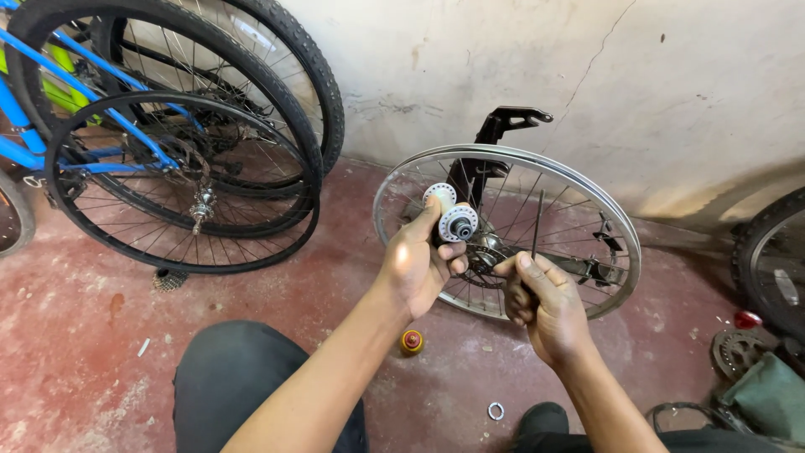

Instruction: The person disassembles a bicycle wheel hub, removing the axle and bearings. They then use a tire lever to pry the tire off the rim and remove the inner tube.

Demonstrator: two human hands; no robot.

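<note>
My left hand (417, 264) grips a white and silver wheel hub (451, 213), held up with its axle end facing me. My right hand (541, 306) is closed on a bundle of thin dark spokes (536, 225) that stand upright from my fist. Both hands hover in front of a silver spoked wheel (618, 224) that leans against the wall beside a black metal bracket (501, 127). My knees in dark trousers (235, 369) show at the bottom.
Black tyred wheels (180, 180) and a blue bicycle frame (50, 101) lean at the left. On the red floor lie a small yellow-red cap (412, 341), a metal ring (495, 410), a cog (170, 278), a sprocket (734, 352) and a tyre (767, 260).
</note>
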